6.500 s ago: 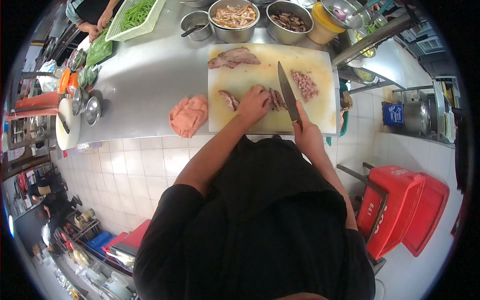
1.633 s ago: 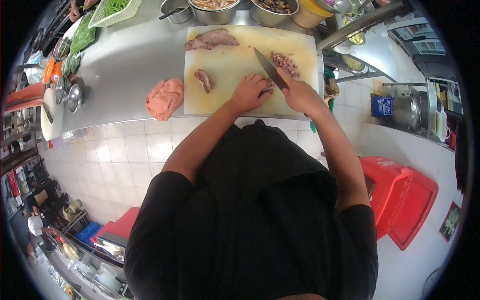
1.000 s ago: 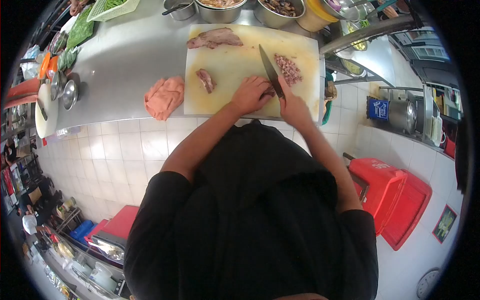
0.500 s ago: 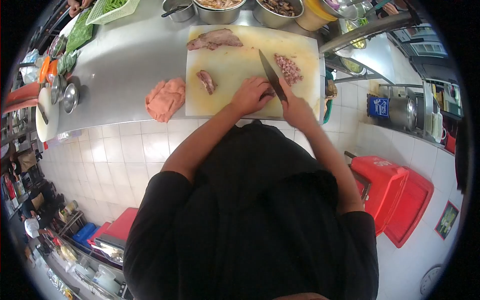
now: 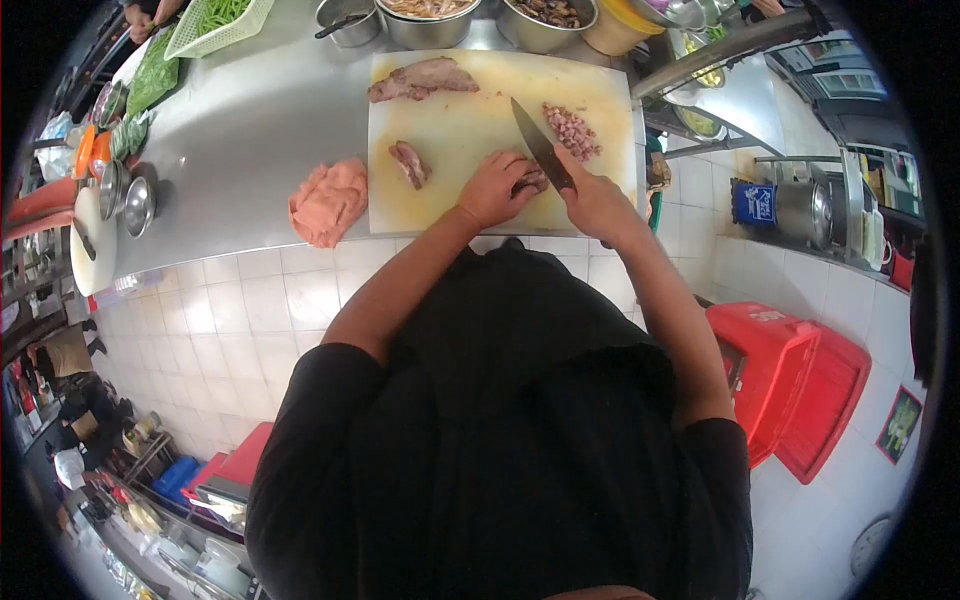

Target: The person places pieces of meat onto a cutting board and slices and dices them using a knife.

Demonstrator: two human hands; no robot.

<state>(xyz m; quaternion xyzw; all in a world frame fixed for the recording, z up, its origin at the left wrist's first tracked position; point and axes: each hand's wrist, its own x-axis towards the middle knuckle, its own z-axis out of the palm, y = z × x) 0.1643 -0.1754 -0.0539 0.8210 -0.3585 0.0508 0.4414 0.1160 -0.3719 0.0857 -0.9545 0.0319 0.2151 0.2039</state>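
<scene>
My right hand [image 5: 597, 204] is closed round the handle of a kitchen knife [image 5: 537, 140], its blade pointing away from me over the cutting board [image 5: 465, 140]. Beside the blade, my left hand [image 5: 497, 187] has its fingers curled on a piece of meat [image 5: 532, 181], partly hidden under them. To the right of the blade lies a heap of diced meat [image 5: 573, 131]. A smaller strip of meat [image 5: 409, 164] rests left of my left hand, and a large slab of meat [image 5: 425, 79] lies at the board's far left.
A crumpled pink cloth [image 5: 328, 202] lies against the board's left side. Behind the board stand metal pots [image 5: 428, 30] of food and a yellow tub [image 5: 612, 38]. Small metal bowls [image 5: 140, 204] sit at far left. A red bin [image 5: 765, 360] stands on the floor at right.
The view has shifted slightly. The knife's handle end now shows below my right hand, and a bit more of the meat shows beside my left fingers. Both hands keep their grip.
</scene>
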